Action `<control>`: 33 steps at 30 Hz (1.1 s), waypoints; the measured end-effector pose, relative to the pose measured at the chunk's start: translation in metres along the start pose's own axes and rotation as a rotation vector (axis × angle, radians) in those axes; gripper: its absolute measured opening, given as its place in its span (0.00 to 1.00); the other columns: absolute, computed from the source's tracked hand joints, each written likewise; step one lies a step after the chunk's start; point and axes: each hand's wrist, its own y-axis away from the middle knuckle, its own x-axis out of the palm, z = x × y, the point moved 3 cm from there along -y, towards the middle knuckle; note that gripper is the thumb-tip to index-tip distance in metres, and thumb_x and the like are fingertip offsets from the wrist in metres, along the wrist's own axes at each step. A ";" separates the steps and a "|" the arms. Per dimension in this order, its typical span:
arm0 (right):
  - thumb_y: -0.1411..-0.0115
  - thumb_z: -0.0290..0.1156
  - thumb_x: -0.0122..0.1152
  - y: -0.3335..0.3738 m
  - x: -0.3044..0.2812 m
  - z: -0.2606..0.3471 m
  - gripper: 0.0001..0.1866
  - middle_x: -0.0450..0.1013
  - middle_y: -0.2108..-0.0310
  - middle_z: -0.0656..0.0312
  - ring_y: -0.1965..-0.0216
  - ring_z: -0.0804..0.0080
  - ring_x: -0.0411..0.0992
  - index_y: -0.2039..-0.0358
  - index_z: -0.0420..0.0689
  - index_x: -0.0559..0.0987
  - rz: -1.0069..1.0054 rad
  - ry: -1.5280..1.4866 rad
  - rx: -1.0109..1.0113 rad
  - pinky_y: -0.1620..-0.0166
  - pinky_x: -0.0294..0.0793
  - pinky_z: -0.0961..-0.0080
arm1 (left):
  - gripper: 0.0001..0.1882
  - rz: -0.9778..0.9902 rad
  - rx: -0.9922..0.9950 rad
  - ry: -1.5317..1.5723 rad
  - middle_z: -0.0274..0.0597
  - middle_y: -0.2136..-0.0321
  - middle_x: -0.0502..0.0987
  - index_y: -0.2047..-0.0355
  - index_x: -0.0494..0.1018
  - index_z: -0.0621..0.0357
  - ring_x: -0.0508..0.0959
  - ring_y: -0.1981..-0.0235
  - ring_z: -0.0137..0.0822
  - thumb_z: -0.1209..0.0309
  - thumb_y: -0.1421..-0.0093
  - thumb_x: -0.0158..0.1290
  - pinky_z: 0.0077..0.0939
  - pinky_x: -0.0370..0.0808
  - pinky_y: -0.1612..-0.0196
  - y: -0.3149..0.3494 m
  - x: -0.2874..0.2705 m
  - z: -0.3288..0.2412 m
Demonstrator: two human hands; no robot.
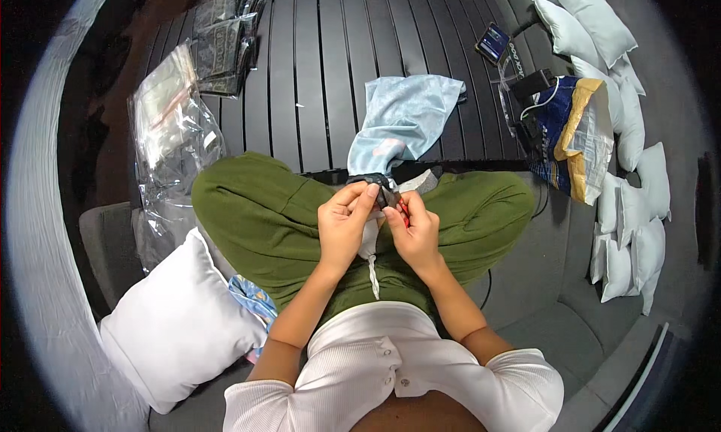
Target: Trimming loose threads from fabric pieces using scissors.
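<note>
A light blue, soft-looking cloth (409,117) with a pale pinkish patch lies over the front edge of the table, its near end drawn down toward my lap. Between my hands is a bunched piece of dark cloth (378,181) that meets this near end. My left hand (344,228) pinches the dark cloth between thumb and fingertips. My right hand (414,234) is closed close beside it, thumb raised against the dark material. A small red-handled tool (405,209) shows among the right fingers; its working end is hidden.
The black slatted table (293,79) bears packets of dark patterned cloth (224,45), clear plastic packaging (171,117) and a phone (493,43). A blue, yellow and white bag (574,135) stands at the right. Beside me are a white cushion (180,323) and several white pillows (635,222).
</note>
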 end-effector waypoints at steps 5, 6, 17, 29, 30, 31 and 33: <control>0.47 0.31 0.57 0.000 0.000 0.001 0.11 0.61 0.88 0.61 0.87 0.75 0.61 0.76 0.39 0.66 0.016 0.001 0.005 0.82 0.61 0.79 | 0.08 0.004 -0.012 0.045 0.34 0.75 0.74 0.69 0.72 0.68 0.71 0.75 0.18 0.73 0.43 0.49 0.11 0.69 0.71 0.000 0.000 -0.002; 0.47 0.31 0.57 0.001 0.001 0.001 0.11 0.61 0.88 0.61 0.88 0.75 0.60 0.77 0.39 0.66 0.016 -0.007 0.012 0.82 0.61 0.79 | 0.07 0.007 -0.013 0.053 0.33 0.76 0.74 0.69 0.71 0.67 0.71 0.76 0.18 0.73 0.43 0.49 0.10 0.68 0.71 0.000 0.000 -0.001; 0.45 0.30 0.54 0.002 0.000 -0.003 0.10 0.57 0.89 0.65 0.86 0.83 0.54 0.78 0.39 0.67 0.012 -0.033 0.038 0.82 0.57 0.83 | 0.07 -0.014 -0.031 0.077 0.32 0.76 0.74 0.67 0.71 0.67 0.70 0.76 0.16 0.74 0.44 0.50 0.09 0.67 0.72 -0.001 -0.002 0.005; 0.48 0.32 0.58 0.002 0.003 0.000 0.12 0.61 0.87 0.64 0.87 0.79 0.59 0.77 0.40 0.66 0.020 -0.031 0.035 0.81 0.61 0.82 | 0.08 0.007 -0.037 0.061 0.33 0.74 0.74 0.66 0.71 0.68 0.71 0.75 0.17 0.75 0.44 0.50 0.10 0.69 0.71 0.000 -0.006 0.004; 0.48 0.33 0.58 0.002 0.003 0.000 0.13 0.61 0.87 0.64 0.87 0.80 0.59 0.77 0.40 0.65 0.020 -0.041 0.036 0.81 0.61 0.82 | 0.08 0.011 -0.041 0.064 0.33 0.74 0.74 0.66 0.71 0.67 0.71 0.75 0.17 0.75 0.44 0.50 0.11 0.69 0.71 0.000 -0.005 0.002; 0.48 0.33 0.58 0.002 0.002 0.001 0.13 0.61 0.87 0.64 0.86 0.80 0.59 0.77 0.40 0.65 0.020 -0.051 0.037 0.81 0.61 0.83 | 0.08 0.015 -0.045 0.066 0.33 0.74 0.74 0.66 0.71 0.67 0.71 0.75 0.17 0.74 0.44 0.50 0.11 0.69 0.71 0.000 -0.004 0.001; 0.48 0.33 0.58 0.002 0.003 0.000 0.13 0.61 0.87 0.64 0.87 0.80 0.59 0.77 0.40 0.65 0.021 -0.040 0.023 0.82 0.61 0.83 | 0.08 0.013 -0.051 0.077 0.33 0.74 0.75 0.66 0.71 0.67 0.71 0.75 0.17 0.74 0.44 0.50 0.11 0.69 0.71 -0.001 -0.005 0.000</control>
